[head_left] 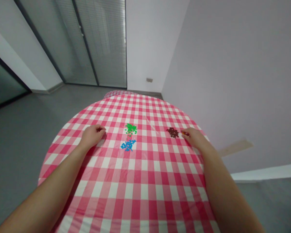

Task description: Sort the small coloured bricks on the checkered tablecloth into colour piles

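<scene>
A round table with a pink-and-white gingham cloth (135, 168) fills the lower middle of the view. Three small heaps of tiny pieces lie on it: green (131, 129), blue (128, 145) and dark brown (173, 132). My left hand (92, 136) rests curled on the cloth, left of the green and blue heaps, and its fingertips hold nothing I can see. My right hand (192, 137) is just right of the brown heap, pinching a small yellow piece (184, 132) at its fingertips.
Behind the table, a grey floor (62, 103) meets a pale wall (223, 71) and glass panels with slatted blinds (104, 42). A wall socket (149, 80) sits low on the far wall. A fold of the same cloth (118, 94) rises at the far edge.
</scene>
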`<action>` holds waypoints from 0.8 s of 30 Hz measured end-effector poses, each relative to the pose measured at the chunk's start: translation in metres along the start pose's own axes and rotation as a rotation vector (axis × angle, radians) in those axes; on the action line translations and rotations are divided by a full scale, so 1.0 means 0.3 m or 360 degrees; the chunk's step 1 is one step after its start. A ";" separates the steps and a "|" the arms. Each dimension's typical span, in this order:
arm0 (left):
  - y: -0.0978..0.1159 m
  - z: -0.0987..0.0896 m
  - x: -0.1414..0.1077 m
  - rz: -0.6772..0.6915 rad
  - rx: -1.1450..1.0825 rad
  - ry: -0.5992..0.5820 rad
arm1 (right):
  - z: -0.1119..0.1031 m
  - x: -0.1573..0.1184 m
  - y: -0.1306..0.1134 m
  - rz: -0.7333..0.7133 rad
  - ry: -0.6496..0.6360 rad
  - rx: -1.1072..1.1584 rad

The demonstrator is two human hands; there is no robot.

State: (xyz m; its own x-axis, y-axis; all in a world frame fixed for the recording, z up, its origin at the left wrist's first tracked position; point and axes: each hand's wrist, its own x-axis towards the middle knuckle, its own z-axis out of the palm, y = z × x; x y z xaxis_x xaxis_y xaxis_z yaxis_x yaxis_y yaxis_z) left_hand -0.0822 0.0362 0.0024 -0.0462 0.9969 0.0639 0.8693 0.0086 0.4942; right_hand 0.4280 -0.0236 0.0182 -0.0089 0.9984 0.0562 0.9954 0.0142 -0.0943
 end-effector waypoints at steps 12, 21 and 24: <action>0.010 -0.011 -0.005 -0.0033 0.0018 -0.0007 | -0.003 -0.002 0.046 0.0002 0.0052 -0.0052; -0.003 -0.002 -0.002 -0.0018 -0.0013 -0.0005 | 0.001 -0.022 0.088 0.0134 0.0092 -0.0107; -0.003 -0.003 -0.003 -0.0025 -0.0009 -0.0007 | 0.004 -0.024 0.102 0.0125 0.0196 -0.0010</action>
State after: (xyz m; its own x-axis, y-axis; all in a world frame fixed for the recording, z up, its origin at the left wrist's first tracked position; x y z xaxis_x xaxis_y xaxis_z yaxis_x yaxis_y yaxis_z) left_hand -0.0834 0.0352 0.0028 -0.0577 0.9970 0.0525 0.8657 0.0238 0.5000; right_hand 0.4583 -0.0302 0.0136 0.0803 0.9821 0.1704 0.9932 -0.0644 -0.0968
